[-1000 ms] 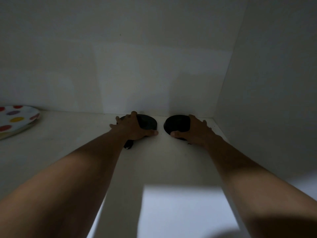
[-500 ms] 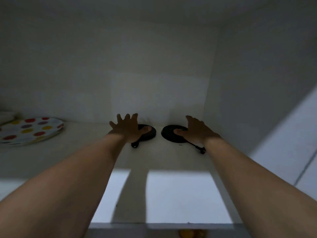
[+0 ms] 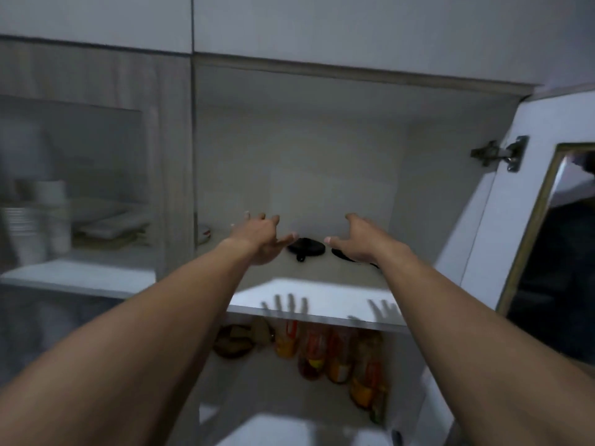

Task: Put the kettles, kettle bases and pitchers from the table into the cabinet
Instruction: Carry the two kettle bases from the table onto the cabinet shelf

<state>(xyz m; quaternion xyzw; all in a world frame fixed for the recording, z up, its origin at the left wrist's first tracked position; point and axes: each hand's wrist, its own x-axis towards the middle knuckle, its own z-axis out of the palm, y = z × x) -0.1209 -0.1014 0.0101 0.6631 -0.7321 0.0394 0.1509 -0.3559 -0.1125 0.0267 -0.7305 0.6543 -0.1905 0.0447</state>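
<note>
Head cam: L hand (image 3: 257, 240), R hand (image 3: 362, 241) empty, fingers spread, by 2 kettle bases (image 3: 306, 246).

Home kitchen, wall storage.
- White cabinet (image 3: 322, 149), door open, around the fingers (image 3: 275, 219).
- Door hinge (image 3: 497, 153), up and right of the fingers.
- Glass-fronted unit (image 3: 80, 149), left of the fingers, holding stacked crockery (image 3: 20, 220).
- Bottles (image 3: 315, 352), blurred, on the shelf below the fingers.
- Two black kettle bases (image 3: 306, 246), just below the fingers.
</note>
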